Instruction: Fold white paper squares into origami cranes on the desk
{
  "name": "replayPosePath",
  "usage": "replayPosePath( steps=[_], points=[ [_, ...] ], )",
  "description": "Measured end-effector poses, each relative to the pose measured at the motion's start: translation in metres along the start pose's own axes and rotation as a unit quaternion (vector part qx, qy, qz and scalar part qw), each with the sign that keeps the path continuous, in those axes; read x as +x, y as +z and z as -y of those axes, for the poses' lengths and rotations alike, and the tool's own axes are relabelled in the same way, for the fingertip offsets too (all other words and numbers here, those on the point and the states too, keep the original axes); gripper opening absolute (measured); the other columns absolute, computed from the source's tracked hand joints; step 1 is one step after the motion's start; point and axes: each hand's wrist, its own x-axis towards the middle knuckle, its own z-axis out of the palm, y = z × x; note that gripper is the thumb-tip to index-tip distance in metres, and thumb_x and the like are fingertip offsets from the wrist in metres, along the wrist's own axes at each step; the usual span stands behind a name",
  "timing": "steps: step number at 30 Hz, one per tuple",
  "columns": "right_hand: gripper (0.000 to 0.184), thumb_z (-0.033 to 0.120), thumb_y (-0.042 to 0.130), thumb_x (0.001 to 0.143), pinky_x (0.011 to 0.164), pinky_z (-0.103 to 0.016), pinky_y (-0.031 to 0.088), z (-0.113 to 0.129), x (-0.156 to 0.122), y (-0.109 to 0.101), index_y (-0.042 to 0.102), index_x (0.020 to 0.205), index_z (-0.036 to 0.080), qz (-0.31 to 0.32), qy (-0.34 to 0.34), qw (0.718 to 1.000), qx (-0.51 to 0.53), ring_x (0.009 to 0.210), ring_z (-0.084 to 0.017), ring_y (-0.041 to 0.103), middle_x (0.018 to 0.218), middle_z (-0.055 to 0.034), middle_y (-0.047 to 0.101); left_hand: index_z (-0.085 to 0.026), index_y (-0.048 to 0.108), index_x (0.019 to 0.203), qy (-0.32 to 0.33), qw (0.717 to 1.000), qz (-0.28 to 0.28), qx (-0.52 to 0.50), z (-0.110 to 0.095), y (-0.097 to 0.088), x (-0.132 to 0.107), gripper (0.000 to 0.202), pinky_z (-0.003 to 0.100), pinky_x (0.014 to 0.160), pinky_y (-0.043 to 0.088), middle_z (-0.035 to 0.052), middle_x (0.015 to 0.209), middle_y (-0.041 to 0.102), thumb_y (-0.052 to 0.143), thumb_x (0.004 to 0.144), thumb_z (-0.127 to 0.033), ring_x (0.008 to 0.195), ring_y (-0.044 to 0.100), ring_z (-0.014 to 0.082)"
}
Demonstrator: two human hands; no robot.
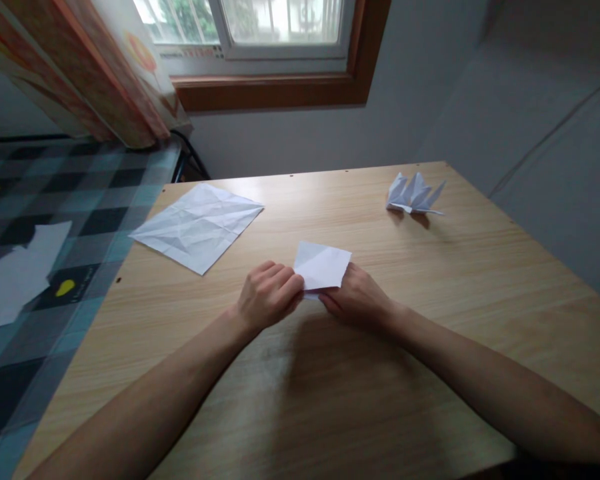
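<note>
Between my two hands is a small folded piece of white paper [323, 267], held just over the wooden table. Its left edge is pinched by my left hand [273, 290], whose fingers are curled closed with the thumb on the near side. My right hand [357, 297] grips the right side, its fingers partly hidden behind the paper and its thumb beneath. A lower layer of the paper peeks out under the top flap. Farther off to the left lies a creased square sheet of white paper [199, 227], flat on the table.
A folded white paper figure [414, 193] with upright points stands at the table's far right. The light wooden table [480, 300] reaches toward the wall under the window. To the left, several white paper pieces [17, 283] rest on a checked cloth [15, 383], beside a curtain [100, 67].
</note>
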Motion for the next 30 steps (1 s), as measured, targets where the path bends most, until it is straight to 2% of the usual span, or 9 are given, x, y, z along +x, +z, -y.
replayPosePath(
  steps=[3, 6, 10, 13, 15, 17, 23, 27, 30],
  points=[
    [0.027, 0.015, 0.057, 0.086, 0.100, -0.044, 0.047, -0.002, 0.005, 0.005, 0.066, 0.112, 0.017, 0.060, 0.041, 0.996, 0.044, 0.115, -0.029, 0.059, 0.122, -0.0137, 0.069, -0.022, 0.045, 0.073, 0.013, 1.000, -0.011, -0.011, -0.001, 0.001, 0.001, 0.020, 0.030, 0.054, 0.032, -0.0020, 0.061, 0.050, 0.055, 0.091, -0.023, 0.055, 0.043, 0.0140],
    [0.035, 0.014, 0.056, 0.085, 0.105, -0.047, 0.044, -0.004, 0.008, 0.005, 0.064, 0.118, 0.015, 0.104, 0.054, 0.990, 0.073, 0.122, -0.031, 0.055, 0.129, -0.0156, 0.065, -0.022, 0.046, 0.082, 0.016, 0.999, -0.028, -0.022, -0.001, 0.003, 0.000, 0.013, 0.030, 0.054, 0.035, -0.0016, 0.065, 0.053, 0.057, 0.089, -0.024, 0.057, 0.046, 0.0143],
    [0.037, 0.022, 0.059, 0.088, 0.101, -0.053, 0.046, -0.004, 0.004, -0.003, 0.063, 0.125, 0.015, 0.140, 0.043, 0.987, 0.066, 0.120, -0.035, 0.054, 0.128, -0.0183, 0.063, -0.022, 0.048, 0.100, 0.010, 0.993, -0.115, -0.030, 0.001, 0.005, -0.003, 0.014, 0.031, 0.066, 0.049, 0.0058, 0.093, 0.063, 0.056, 0.089, -0.021, 0.077, 0.058, 0.0171],
    [0.041, 0.035, 0.061, 0.091, 0.093, -0.051, 0.049, -0.005, -0.002, -0.008, 0.061, 0.128, 0.016, 0.136, 0.033, 0.989, 0.058, 0.115, -0.034, 0.057, 0.129, -0.0183, 0.062, -0.025, 0.049, 0.100, 0.034, 0.986, -0.162, -0.016, 0.001, 0.004, -0.004, 0.018, 0.033, 0.074, 0.053, 0.0082, 0.114, 0.060, 0.058, 0.088, -0.014, 0.097, 0.060, 0.0194],
    [0.037, 0.036, 0.060, 0.093, 0.092, -0.049, 0.050, -0.007, -0.005, -0.009, 0.064, 0.124, 0.015, 0.116, 0.019, 0.992, 0.054, 0.112, -0.033, 0.059, 0.128, -0.0177, 0.063, -0.026, 0.053, 0.098, 0.052, 0.988, -0.146, -0.001, 0.001, 0.002, -0.004, 0.018, 0.035, 0.081, 0.053, 0.0073, 0.121, 0.060, 0.062, 0.086, -0.016, 0.107, 0.058, 0.0210],
    [0.031, 0.031, 0.059, 0.094, 0.092, -0.047, 0.051, -0.010, -0.007, -0.009, 0.066, 0.119, 0.014, 0.092, 0.005, 0.994, 0.055, 0.110, -0.031, 0.061, 0.124, -0.0161, 0.067, -0.025, 0.056, 0.095, 0.060, 0.993, -0.103, 0.014, 0.001, 0.001, -0.004, 0.016, 0.040, 0.089, 0.051, 0.0070, 0.125, 0.061, 0.067, 0.084, -0.023, 0.116, 0.056, 0.0237],
    [0.020, 0.022, 0.054, 0.096, 0.092, -0.044, 0.053, -0.023, -0.012, -0.010, 0.069, 0.108, 0.014, 0.054, 0.002, 0.996, 0.076, 0.106, -0.027, 0.065, 0.116, -0.0138, 0.071, -0.021, 0.065, 0.089, 0.008, 0.999, 0.039, -0.003, 0.004, -0.001, -0.003, 0.015, 0.057, 0.110, 0.034, 0.0117, 0.140, 0.056, 0.062, 0.076, -0.027, 0.135, 0.043, 0.0350],
    [0.016, 0.014, 0.053, 0.094, 0.092, -0.042, 0.054, -0.031, -0.016, -0.014, 0.068, 0.099, 0.016, 0.034, 0.023, 0.991, 0.130, 0.105, -0.024, 0.067, 0.114, -0.0133, 0.072, -0.021, 0.066, 0.099, -0.003, 0.998, 0.058, 0.001, 0.005, -0.002, -0.003, 0.025, 0.060, 0.114, 0.029, 0.0115, 0.142, 0.054, 0.058, 0.075, -0.025, 0.139, 0.040, 0.0353],
    [0.016, 0.010, 0.052, 0.091, 0.090, -0.040, 0.055, -0.033, -0.017, -0.018, 0.066, 0.093, 0.016, 0.030, 0.028, 0.986, 0.163, 0.101, -0.023, 0.067, 0.109, -0.0129, 0.072, -0.021, 0.065, 0.096, -0.016, 0.998, 0.042, 0.045, 0.005, -0.003, -0.002, 0.017, 0.057, 0.113, 0.033, 0.0111, 0.138, 0.057, 0.060, 0.080, -0.022, 0.137, 0.043, 0.0334]
  ],
)
